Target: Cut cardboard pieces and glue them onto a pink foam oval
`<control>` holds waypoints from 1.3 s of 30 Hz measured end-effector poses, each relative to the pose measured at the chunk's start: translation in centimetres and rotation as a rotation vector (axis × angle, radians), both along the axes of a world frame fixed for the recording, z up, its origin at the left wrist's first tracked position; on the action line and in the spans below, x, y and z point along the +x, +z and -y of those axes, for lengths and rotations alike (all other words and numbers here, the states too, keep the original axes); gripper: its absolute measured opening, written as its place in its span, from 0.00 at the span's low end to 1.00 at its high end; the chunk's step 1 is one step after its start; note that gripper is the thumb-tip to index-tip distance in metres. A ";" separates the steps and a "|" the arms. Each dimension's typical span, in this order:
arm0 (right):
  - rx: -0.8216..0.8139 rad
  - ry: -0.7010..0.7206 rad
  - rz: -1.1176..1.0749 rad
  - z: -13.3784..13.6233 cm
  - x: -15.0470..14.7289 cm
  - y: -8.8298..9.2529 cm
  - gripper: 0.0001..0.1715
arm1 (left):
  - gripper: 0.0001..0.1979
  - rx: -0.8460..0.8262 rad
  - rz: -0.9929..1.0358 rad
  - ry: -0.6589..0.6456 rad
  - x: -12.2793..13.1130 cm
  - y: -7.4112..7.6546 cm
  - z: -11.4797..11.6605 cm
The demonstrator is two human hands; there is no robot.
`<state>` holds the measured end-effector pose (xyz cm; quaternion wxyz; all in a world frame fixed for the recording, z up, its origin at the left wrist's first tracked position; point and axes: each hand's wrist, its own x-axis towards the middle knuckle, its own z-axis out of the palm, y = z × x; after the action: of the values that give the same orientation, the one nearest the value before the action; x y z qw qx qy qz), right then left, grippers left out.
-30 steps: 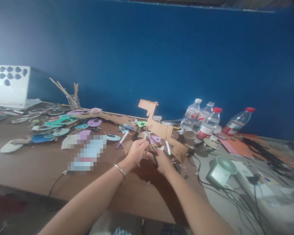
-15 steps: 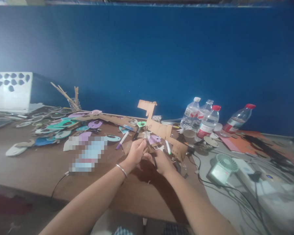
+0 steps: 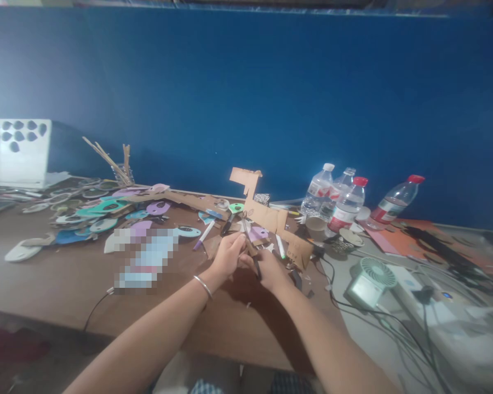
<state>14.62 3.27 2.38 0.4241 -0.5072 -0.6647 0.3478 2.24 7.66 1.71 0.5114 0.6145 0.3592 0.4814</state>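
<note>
My right hand point(image 3: 273, 272) is wrapped round the dark handle of a pair of scissors point(image 3: 246, 225), whose blades point away from me. Close beside it, my left hand point(image 3: 229, 256) is pinched on a small piece of brown cardboard point(image 3: 251, 249), mostly hidden by the fingers and the blades. Just beyond both hands lies a large stepped cardboard cut-out point(image 3: 267, 216). Purple foam point(image 3: 258, 233) and a white marker with a green tip point(image 3: 280, 246) are near the fingertips.
Foam and card shapes point(image 3: 102, 207) are heaped on the left, behind a pixelated patch point(image 3: 148, 260). Plastic bottles point(image 3: 347, 205) stand at the back right. A small green fan point(image 3: 373, 280), cables and an orange sheet point(image 3: 414, 238) lie on the right.
The view has shifted very slightly, so the surroundings sit a little further left. Both hands keep nearly the same place, and the scissor blades have shifted slightly between them.
</note>
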 end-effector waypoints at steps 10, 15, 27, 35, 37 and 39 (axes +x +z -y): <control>-0.054 -0.143 -0.125 -0.8 0.6 -1.4 0.19 | 0.15 0.034 0.091 0.165 -0.2 0.4 -1.0; 0.179 -0.431 -0.187 -1.0 2.0 -1.1 0.18 | 0.14 0.029 0.043 0.169 -0.7 0.4 -1.6; 0.191 -0.603 0.096 -2.3 3.1 -2.7 0.17 | 0.04 0.434 -1.050 -0.064 -1.2 0.7 -0.3; 0.293 -0.615 -0.227 -1.8 2.8 -2.8 0.16 | 0.22 0.722 -1.106 -0.069 -0.2 -0.1 -1.5; 0.292 -0.604 -0.207 -1.9 2.8 -2.9 0.15 | 0.23 0.747 -1.145 -0.115 0.0 -0.6 -1.5; 0.279 -0.607 -0.168 -1.9 2.7 -3.0 0.16 | 0.23 0.761 -1.163 -0.139 0.2 -1.0 -1.5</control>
<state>17.36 5.15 -0.62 0.6268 -0.5886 -0.4874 0.1523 2.41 9.16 0.71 0.0149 0.9305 0.3410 0.1326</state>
